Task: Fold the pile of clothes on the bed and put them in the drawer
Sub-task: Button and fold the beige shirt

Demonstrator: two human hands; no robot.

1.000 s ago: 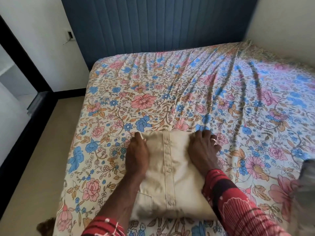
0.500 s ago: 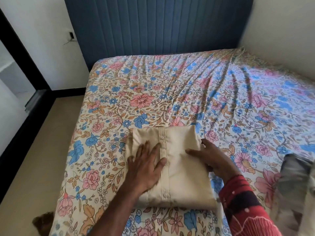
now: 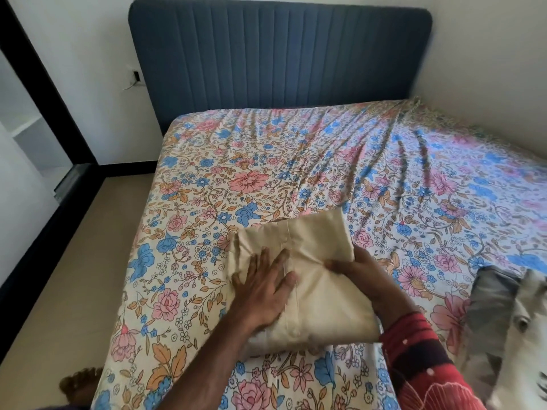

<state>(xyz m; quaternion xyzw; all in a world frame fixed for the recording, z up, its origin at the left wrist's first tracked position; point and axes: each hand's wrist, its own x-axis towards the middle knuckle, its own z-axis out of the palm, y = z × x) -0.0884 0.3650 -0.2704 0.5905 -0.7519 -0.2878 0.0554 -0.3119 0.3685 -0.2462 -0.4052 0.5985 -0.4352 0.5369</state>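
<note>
- The left hand (image 3: 263,288) lies flat on top of the folded shirt (image 3: 307,279), fingers straight and spread, just left of the button strip.
- The right hand (image 3: 358,273) grips the shirt's right edge: the thumb presses across the top of the cloth, and the fingers go under the edge, out of sight.
- The shirt is cream-coloured and folded into a thick rectangle. It sits low in the middle of the frame, near the front edge of the bed (image 3: 207,202), and its right side looks raised a little off the sheet.
- The bed has a flowered sheet in pink, blue and orange, creased toward the upper right of the frame.
- A blue padded headboard (image 3: 281,54) stands across the top of the frame against a pale wall.
- More clothes (image 3: 503,315), grey and white, lie at the lower right edge of the frame, well apart from the shirt.
- A red patterned sleeve (image 3: 420,359) covers the right forearm at the lower right.
- A bare foot (image 3: 80,383) shows on the floor at the lower left.
</note>
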